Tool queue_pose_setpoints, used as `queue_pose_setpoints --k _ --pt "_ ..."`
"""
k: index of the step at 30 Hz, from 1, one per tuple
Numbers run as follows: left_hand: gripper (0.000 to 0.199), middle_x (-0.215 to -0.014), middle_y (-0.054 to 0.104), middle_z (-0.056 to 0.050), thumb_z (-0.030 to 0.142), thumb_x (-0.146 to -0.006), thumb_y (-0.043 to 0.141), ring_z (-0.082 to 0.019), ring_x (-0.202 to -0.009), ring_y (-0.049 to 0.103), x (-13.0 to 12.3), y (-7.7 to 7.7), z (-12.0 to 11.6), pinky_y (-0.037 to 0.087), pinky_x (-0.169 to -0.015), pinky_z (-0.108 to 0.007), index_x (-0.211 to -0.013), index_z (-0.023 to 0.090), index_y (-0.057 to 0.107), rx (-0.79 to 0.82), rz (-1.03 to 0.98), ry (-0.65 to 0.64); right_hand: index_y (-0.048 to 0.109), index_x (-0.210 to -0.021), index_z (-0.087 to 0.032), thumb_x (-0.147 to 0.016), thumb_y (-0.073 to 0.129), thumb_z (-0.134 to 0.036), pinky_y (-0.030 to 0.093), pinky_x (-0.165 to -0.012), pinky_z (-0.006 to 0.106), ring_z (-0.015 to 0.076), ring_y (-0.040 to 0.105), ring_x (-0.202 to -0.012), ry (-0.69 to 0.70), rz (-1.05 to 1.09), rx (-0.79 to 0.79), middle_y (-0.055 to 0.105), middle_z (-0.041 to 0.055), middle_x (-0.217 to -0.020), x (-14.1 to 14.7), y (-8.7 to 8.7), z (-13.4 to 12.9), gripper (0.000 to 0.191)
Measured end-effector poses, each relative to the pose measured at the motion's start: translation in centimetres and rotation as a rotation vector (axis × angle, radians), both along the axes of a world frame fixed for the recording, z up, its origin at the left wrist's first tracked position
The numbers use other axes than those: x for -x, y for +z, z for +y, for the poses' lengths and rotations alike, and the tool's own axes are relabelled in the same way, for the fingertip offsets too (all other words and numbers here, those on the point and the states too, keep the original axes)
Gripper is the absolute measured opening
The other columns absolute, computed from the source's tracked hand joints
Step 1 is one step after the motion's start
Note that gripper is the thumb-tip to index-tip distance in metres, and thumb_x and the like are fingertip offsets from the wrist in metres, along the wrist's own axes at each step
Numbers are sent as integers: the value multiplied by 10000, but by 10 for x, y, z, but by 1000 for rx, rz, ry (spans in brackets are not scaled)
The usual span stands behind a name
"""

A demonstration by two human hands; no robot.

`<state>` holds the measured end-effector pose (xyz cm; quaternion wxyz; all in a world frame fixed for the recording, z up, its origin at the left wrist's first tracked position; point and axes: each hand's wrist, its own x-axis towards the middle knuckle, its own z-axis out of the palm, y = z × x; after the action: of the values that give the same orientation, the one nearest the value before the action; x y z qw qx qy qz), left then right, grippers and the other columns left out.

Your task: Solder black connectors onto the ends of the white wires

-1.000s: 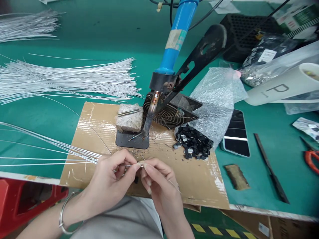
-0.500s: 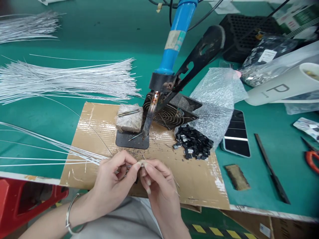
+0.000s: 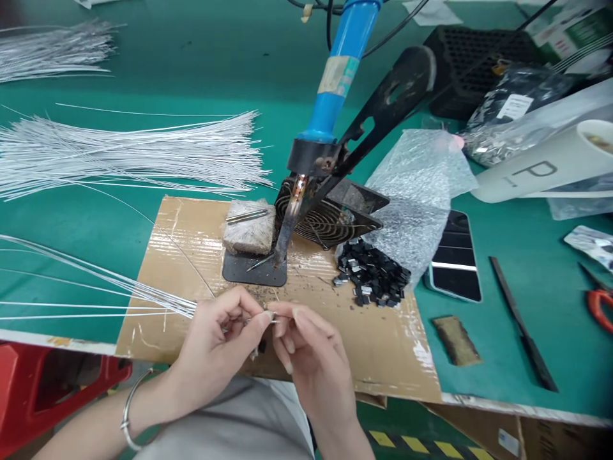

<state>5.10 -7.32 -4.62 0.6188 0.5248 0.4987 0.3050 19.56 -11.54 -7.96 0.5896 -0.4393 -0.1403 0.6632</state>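
Note:
My left hand (image 3: 218, 348) is closed around a small bunch of white wires (image 3: 163, 297) that trails off to the left. Thumb and forefinger pinch one wire, and its thin bare tip (image 3: 274, 321) pokes out to the right. Small dark pieces (image 3: 261, 345) show below these fingers, partly hidden. Close beside the tip is my right hand (image 3: 313, 358), with fingers curled and thumb against the forefinger; what it holds, if anything, I cannot make out. Beyond both hands, a blue-handled soldering iron (image 3: 330, 96) slants down in a black stand (image 3: 378, 121), over a dark pad (image 3: 253, 269).
Cardboard (image 3: 383, 351) lies under my hands. A wrapped block (image 3: 249, 236), a fan (image 3: 325, 223) and a pile of black connectors (image 3: 373, 275) surround the iron. Rightward are a phone (image 3: 454, 262), a file (image 3: 520, 319) and scissors (image 3: 601, 306). A large wire bundle (image 3: 129, 156) lies left.
My right thumb and fingers have drawn slightly back to the right, away from the left fingertips, exposing the wire tip. My left hand keeps its pinch almost in place.

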Motion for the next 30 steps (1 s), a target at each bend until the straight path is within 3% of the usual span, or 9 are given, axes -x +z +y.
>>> queue_pose_setpoints --k 7,15,30 --pt "227 -591 584 32 288 -962 644 -93 -519 461 -1 1 1 340 -487 -201 -760 185 627 -14 4 20 908 -961 -251 -865 829 -568 403 -422 201 91 505 -518 -2 -88 -28 648 24 -697 -2 -1 0 340" --pt "225 -634 587 35 278 -1027 622 -98 -529 441 3 -6 -5 339 -484 -216 -822 193 656 -145 95 14 893 -918 -306 -901 856 -373 430 -463 184 67 546 -514 -23 -355 -76 659 -12 -709 0 -10 -11 78" --pt "177 -700 617 48 97 -1016 633 -99 -604 514 8 -10 -6 409 -567 -227 -893 219 665 -531 191 -52 881 -866 -281 -882 876 -410 416 -446 142 41 514 -478 21 -204 -45 601 -38 -633 -2 -6 -8 130"
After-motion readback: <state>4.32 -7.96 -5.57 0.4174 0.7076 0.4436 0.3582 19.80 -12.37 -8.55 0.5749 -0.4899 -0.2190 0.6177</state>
